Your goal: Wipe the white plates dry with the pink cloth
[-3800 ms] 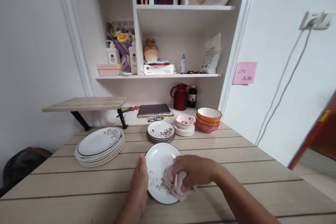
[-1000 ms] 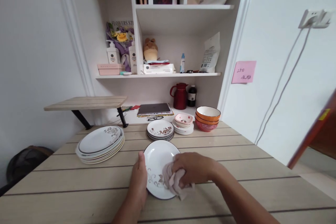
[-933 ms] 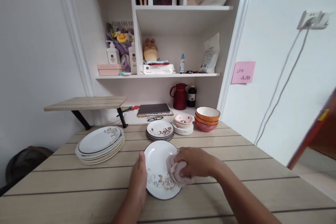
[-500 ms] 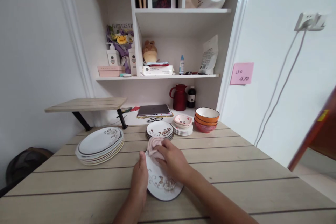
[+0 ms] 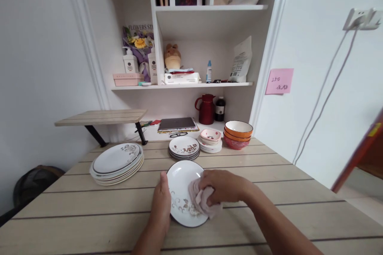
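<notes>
A white plate (image 5: 182, 179) with a dark rim and a brown floral pattern is in front of me at the table's middle. My left hand (image 5: 161, 199) grips its left edge, thumb at the rim and the other fingers largely hidden. Bunched in my right hand (image 5: 224, 186) is a pale pink cloth (image 5: 200, 199), pressed on the plate's right side and hanging over the rim. Just behind the plate stands a stack of smaller dark-rimmed plates (image 5: 184, 146).
Large oval plates (image 5: 116, 159) are stacked at left, near a small raised wooden shelf (image 5: 101, 117). Small white plates with a pink square bowl (image 5: 210, 135) stand behind, beside stacked orange bowls (image 5: 237, 131). A red jug (image 5: 206, 109) and a laptop (image 5: 176, 124) sit further back.
My right hand has moved the cloth from the plate's far left edge to its right side, uncovering the far part. My left hand stays at the left rim. The view has shifted slightly.
</notes>
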The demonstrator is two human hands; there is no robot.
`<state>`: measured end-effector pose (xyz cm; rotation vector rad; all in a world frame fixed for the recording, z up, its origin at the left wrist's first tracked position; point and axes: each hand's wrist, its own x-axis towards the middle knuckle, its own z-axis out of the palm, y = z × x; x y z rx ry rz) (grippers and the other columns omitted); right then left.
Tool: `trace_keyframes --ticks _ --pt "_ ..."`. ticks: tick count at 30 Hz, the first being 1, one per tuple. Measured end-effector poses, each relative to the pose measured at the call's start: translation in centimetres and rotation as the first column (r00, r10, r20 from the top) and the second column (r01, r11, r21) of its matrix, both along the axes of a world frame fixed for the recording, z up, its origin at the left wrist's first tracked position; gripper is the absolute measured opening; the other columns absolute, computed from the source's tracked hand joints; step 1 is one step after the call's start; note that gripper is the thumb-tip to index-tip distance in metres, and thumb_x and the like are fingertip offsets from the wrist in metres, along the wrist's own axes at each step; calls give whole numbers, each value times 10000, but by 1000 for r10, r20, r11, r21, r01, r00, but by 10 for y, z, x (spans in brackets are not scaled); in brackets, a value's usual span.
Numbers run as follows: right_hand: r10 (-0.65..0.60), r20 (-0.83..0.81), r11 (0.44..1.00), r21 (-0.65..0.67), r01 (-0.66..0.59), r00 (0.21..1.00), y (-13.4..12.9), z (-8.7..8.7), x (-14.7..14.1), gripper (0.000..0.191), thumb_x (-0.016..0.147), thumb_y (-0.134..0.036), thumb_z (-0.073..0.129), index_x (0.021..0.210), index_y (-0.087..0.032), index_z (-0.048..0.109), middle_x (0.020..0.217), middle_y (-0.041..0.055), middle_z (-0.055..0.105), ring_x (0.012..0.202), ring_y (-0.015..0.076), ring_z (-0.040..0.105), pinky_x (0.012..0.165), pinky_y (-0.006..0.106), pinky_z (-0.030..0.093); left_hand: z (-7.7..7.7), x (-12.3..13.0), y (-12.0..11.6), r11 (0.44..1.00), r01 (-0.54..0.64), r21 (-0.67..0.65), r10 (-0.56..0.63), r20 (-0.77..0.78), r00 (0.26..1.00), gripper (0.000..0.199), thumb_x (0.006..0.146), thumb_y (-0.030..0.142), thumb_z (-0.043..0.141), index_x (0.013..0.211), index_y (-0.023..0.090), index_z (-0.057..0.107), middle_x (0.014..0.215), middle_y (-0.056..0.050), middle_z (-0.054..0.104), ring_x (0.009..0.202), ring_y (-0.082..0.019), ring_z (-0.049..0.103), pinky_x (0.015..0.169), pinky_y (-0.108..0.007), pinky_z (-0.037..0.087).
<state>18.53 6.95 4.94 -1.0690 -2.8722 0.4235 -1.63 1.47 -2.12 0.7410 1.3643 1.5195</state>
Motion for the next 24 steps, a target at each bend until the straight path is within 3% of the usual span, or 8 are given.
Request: trace_keyframes --ticks 4,6,9,12,16,20,22,24 --pt "-296 -64 936 183 302 953 8 -7 -3 239 733 -296 635 969 -276 673 955 22 607 788 192 595 627 258 362 2 1 1 1000 10 26 -8 -64 998 698 748 713 459 986 97 685 911 -173 748 916 -298 691 825 -407 526" --pt "-347 -126 901 232 368 929 9 -16 -16 256 774 -292 595 1022 -267 652 986 37 596 800 189 597 639 260 373 3 1 2 1000 -2 30 5 -90 996 695 743 715 460 971 99 689 882 -167 750 904 -296 692 815 -400 526" --pt "-331 -244 875 283 393 912 5 -27 -39 285 848 -325 532 1110 -248 612 1076 70 562 825 194 590 675 280 407 4 2 3 1000 -3 22 5 -110 994 696 739 720 456 957 102 690 860 -159 751 893 -297 692 795 -388 529" --pt "-153 -359 924 278 262 921 -3 -29 -55 297 868 -297 521 1147 -239 601 1097 82 535 926 204 562 773 289 429 2 2 3 1000 -26 5 26 -115 993 701 749 722 438 969 104 685 906 -165 747 935 -304 682 796 -383 530" --pt "109 -395 983 182 -39 912 -11 -24 -57 296 797 -225 623 1092 -243 640 1050 50 537 958 182 542 844 267 419 -2 1 2 997 -73 10 73 -105 992 710 794 706 372 1027 105 669 1010 -172 730 1046 -295 647 873 -378 507" --pt "303 -276 937 -91 -338 912 -10 -19 -38 301 720 -304 726 1012 -250 681 1003 2 578 885 151 567 762 214 429 -3 1 0 997 -80 16 81 -73 994 704 800 700 367 1000 100 676 1009 -176 732 1078 -303 633 918 -389 491" --pt "327 -205 905 -214 -368 923 -5 -16 -25 272 720 -321 723 982 -253 694 953 -16 608 859 145 577 727 202 426 -3 2 0 997 -73 24 74 -53 996 689 796 696 381 973 102 683 995 -178 735 1069 -308 638 918 -398 494" --pt "267 -132 929 -229 -291 955 1 -12 -12 257 702 -331 731 945 -254 703 933 -17 632 857 158 585 717 214 421 -1 2 -1 997 -64 36 66 -50 997 664 793 688 405 960 109 686 998 -178 735 1056 -309 645 914 -408 498"
